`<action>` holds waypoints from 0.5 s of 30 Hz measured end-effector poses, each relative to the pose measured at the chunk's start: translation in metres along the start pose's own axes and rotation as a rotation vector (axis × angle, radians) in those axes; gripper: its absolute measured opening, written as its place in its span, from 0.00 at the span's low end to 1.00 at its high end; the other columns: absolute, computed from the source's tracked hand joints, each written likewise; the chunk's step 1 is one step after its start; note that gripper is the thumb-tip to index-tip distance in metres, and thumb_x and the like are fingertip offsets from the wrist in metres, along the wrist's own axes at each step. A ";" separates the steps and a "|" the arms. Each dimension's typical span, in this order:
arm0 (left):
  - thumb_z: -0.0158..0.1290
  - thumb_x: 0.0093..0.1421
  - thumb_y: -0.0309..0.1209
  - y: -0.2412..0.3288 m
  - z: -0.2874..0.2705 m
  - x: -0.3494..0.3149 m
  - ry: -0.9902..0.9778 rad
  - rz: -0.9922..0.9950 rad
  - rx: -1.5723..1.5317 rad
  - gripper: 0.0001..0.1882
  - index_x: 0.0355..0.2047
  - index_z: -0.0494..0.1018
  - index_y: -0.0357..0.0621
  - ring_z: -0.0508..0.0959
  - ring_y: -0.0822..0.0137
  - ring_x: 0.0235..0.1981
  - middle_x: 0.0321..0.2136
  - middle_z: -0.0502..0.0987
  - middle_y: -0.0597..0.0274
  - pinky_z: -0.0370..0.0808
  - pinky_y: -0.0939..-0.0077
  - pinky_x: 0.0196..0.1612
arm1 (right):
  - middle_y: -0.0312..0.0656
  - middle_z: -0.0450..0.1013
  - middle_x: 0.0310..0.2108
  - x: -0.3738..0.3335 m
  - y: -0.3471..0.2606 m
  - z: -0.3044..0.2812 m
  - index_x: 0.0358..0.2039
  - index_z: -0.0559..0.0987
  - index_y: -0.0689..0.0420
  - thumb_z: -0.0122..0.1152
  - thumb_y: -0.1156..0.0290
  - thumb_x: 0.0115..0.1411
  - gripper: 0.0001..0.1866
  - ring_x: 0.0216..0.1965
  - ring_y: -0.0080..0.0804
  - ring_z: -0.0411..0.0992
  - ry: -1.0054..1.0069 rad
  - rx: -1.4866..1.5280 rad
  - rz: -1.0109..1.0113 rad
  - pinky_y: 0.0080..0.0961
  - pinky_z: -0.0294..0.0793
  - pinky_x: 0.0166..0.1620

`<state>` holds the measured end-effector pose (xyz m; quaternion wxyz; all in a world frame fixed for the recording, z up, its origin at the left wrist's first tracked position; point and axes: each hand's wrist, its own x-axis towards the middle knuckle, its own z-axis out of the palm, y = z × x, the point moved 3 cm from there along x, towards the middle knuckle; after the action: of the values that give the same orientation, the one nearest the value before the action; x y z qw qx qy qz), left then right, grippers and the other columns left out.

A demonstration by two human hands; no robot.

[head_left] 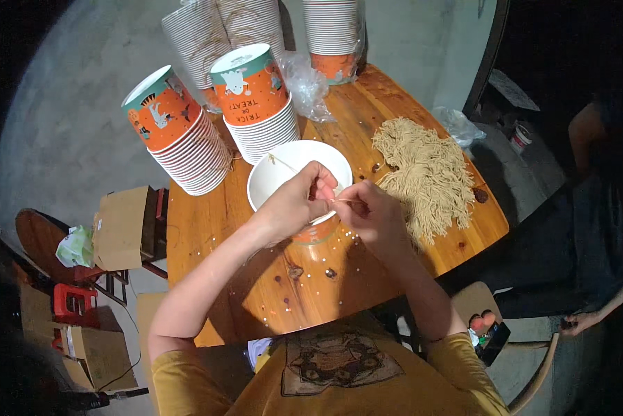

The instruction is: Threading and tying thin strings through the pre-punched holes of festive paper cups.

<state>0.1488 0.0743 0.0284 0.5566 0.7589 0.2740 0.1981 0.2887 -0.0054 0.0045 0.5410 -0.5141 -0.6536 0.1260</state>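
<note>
Over the near rim of a white-lined paper bucket (264,177), my two hands meet, fingers pinched. My left hand (304,197) and my right hand (375,218) grip a thin tan cord (348,201) between their fingertips. Inside the bucket, a knotted cord end (275,159) rests against the far wall. The bucket stands upright on the wooden table (256,305); its orange outside shows below my hands. To the right of my right hand lies a thick heap of tan cords (422,177).
Upside-down bucket stacks, orange and green on top, stand at the left (155,114) and middle (249,83). More wrapped stacks (332,35) are behind, near crumpled clear plastic (308,87). White specks dot the table. Left are cardboard boxes (120,225); a person in dark clothes (554,243) is at right.
</note>
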 end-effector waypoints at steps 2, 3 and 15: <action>0.51 0.56 0.19 -0.003 -0.001 0.000 0.011 0.015 0.013 0.13 0.41 0.65 0.40 0.67 0.77 0.34 0.32 0.68 0.68 0.68 0.82 0.41 | 0.38 0.65 0.21 0.001 0.003 0.002 0.30 0.73 0.57 0.60 0.71 0.54 0.06 0.21 0.29 0.65 -0.025 0.044 0.054 0.27 0.65 0.26; 0.51 0.56 0.19 -0.002 -0.001 -0.002 0.013 0.016 0.016 0.13 0.41 0.65 0.40 0.67 0.77 0.34 0.32 0.68 0.68 0.68 0.82 0.41 | 0.38 0.65 0.21 0.001 0.005 0.003 0.30 0.73 0.57 0.61 0.71 0.54 0.06 0.21 0.28 0.65 -0.050 0.087 0.109 0.26 0.66 0.27; 0.50 0.58 0.26 0.008 0.002 -0.021 0.152 -0.045 0.268 0.10 0.40 0.71 0.36 0.71 0.68 0.28 0.27 0.72 0.59 0.70 0.73 0.35 | 0.37 0.67 0.22 -0.003 0.005 0.000 0.31 0.74 0.60 0.60 0.72 0.56 0.06 0.22 0.22 0.66 0.011 0.107 0.152 0.22 0.67 0.28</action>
<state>0.1355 0.0581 0.0354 0.4321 0.8029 0.3563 0.2041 0.2911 -0.0057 -0.0002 0.5601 -0.5331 -0.6021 0.1989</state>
